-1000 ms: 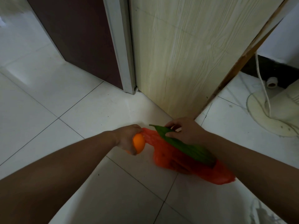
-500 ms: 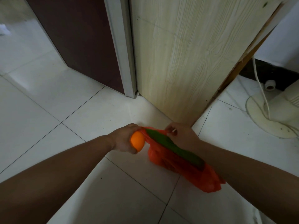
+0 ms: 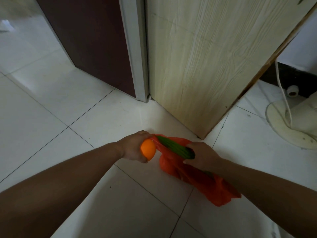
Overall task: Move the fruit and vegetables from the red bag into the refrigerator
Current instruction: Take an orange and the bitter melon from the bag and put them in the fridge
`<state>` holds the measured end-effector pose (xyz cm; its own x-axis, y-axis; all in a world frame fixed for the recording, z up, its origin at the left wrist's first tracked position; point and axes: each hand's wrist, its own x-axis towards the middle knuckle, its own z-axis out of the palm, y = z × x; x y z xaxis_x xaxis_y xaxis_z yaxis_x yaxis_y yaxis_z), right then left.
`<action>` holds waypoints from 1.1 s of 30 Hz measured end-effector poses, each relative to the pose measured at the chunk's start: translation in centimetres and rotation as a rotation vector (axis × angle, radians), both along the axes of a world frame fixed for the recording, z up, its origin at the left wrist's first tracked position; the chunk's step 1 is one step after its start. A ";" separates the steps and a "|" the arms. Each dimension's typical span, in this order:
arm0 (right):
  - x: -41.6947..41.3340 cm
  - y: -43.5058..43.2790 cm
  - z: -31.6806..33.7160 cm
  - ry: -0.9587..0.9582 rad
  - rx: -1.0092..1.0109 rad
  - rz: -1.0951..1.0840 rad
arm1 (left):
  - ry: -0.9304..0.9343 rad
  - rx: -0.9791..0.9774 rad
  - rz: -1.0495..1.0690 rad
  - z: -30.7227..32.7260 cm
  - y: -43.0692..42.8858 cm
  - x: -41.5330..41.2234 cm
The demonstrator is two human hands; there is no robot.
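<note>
The red plastic bag (image 3: 197,179) lies on the white tiled floor in front of a pale wooden panel. My left hand (image 3: 133,148) grips an orange (image 3: 148,150) and also pinches the bag's rim at the upper left. A long green ridged vegetable (image 3: 175,148) sticks out of the bag's mouth toward the upper left. My right hand (image 3: 200,155) is curled round its lower end, partly inside the bag. The rest of the bag's contents are hidden.
A pale wooden panel (image 3: 205,57) stands right behind the bag. Left of it are a white frame (image 3: 135,48) and a dark brown door (image 3: 89,40). A fan base (image 3: 289,126) with a white cord sits on the floor at right.
My right hand has slid down the green vegetable from near its tip to its lower end. The view has tilted and the bag sits lower in the frame. The left hand keeps the orange.
</note>
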<state>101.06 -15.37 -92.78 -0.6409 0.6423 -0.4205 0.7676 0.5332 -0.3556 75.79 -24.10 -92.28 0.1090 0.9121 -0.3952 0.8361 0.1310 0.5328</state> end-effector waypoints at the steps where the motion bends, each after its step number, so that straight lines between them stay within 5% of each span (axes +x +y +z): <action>1: 0.0 0.0 0.1 0.011 -0.013 -0.017 | -0.012 -0.003 0.012 -0.1 0.0 0.0; 22: 0.8 -0.6 10.9 0.605 -0.139 -0.516 | -0.189 0.086 0.233 10.5 1.1 0.9; 33: 2.3 -7.9 35.0 0.622 -0.304 -0.708 | -0.347 0.034 0.527 37.4 -5.1 4.5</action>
<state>103.33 -23.29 -57.79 -0.3132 0.8831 -0.3495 0.5036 -0.1575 -0.8494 80.30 -29.16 -54.91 -0.2418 0.8898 -0.3870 0.4416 0.4561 0.7726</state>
